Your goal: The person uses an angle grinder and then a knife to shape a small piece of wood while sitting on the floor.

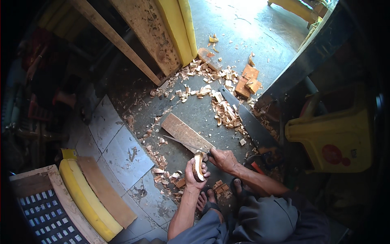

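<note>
My left hand (190, 177) is closed around a curved piece of carved wood (198, 166), pale inside with a dark brown edge. My right hand (225, 160) grips the dark handle of a long, thin tool (183, 142), which looks like a file; whether it is a narrow blade instead I cannot make out. The tool reaches left past the top of the curved piece; whether they touch is unclear. Beneath the tool a flat wooden board (180, 127) lies slanted on the floor, its near end by my right hand.
Wood chips (225, 112) litter the floor. A dark handsaw (250, 122) lies right of the board, with wood blocks (247, 81) beyond. A yellow jerrycan (341, 142) stands at right. At left are a black crate (50, 215), a yellow padded strip (87, 195) and floor tiles (126, 152).
</note>
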`<state>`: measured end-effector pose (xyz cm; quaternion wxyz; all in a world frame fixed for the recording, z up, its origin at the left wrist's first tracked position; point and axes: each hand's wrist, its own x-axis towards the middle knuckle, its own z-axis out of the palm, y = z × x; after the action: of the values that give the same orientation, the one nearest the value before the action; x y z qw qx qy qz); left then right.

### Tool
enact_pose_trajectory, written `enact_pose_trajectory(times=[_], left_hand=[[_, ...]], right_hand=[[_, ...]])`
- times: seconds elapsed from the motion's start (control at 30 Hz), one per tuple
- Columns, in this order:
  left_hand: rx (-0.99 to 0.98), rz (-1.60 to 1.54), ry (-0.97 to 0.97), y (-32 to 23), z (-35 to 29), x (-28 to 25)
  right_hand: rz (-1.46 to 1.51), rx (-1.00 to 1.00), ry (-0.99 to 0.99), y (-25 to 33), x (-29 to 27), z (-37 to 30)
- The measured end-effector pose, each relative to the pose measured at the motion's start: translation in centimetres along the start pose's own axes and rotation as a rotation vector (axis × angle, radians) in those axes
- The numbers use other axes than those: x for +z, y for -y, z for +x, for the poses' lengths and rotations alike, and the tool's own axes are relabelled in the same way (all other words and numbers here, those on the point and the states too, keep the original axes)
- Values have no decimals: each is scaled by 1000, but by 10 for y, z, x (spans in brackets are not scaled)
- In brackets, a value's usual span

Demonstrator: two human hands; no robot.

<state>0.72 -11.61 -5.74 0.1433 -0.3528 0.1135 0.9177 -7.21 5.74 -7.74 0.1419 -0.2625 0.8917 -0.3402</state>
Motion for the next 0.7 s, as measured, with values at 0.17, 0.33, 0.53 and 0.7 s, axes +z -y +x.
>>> enact_pose_trajectory(times=[0.17, 0.33, 0.53, 0.7], left_hand=[[26, -29, 31, 1, -1, -5], [40, -37, 17, 0, 0, 0], [41, -45, 57, 2, -2, -2], [38, -110, 68, 3, -2, 6]], right_hand=[[80, -63, -40, 12, -5, 0], [37, 3, -53, 5, -2, 4], [20, 51, -10, 3, -2, 3], [-28, 63, 35, 1, 9, -1]])
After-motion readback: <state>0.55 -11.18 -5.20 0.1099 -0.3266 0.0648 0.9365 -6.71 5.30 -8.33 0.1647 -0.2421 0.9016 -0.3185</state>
